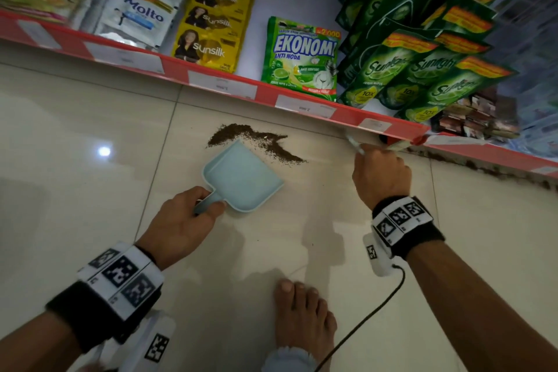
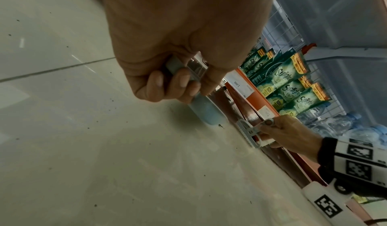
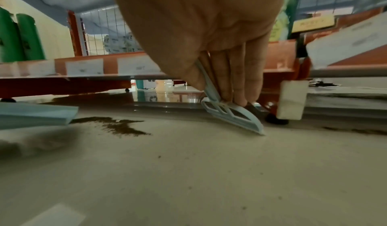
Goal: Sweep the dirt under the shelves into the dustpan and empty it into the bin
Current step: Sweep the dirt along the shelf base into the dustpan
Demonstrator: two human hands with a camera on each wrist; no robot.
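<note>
A light blue dustpan (image 1: 241,178) lies flat on the tiled floor, its open lip facing a pile of brown dirt (image 1: 256,142) just in front of the red shelf edge (image 1: 211,74). My left hand (image 1: 205,205) grips the dustpan handle (image 2: 180,70). My right hand (image 1: 379,170) holds a small pale blue brush (image 3: 232,115) to the right of the pile, its lower edge on the floor close under the shelf. The brush (image 2: 249,133) also shows in the left wrist view. The dirt pile (image 3: 117,125) sits between the dustpan (image 3: 37,115) and the brush. No bin is in view.
A second line of dirt (image 1: 483,167) runs along the shelf base to the right. A white shelf foot (image 3: 292,99) stands just right of the brush. Packets of detergent and shampoo fill the lowest shelf. My bare foot (image 1: 305,317) and a black cable (image 1: 371,314) are behind the hands.
</note>
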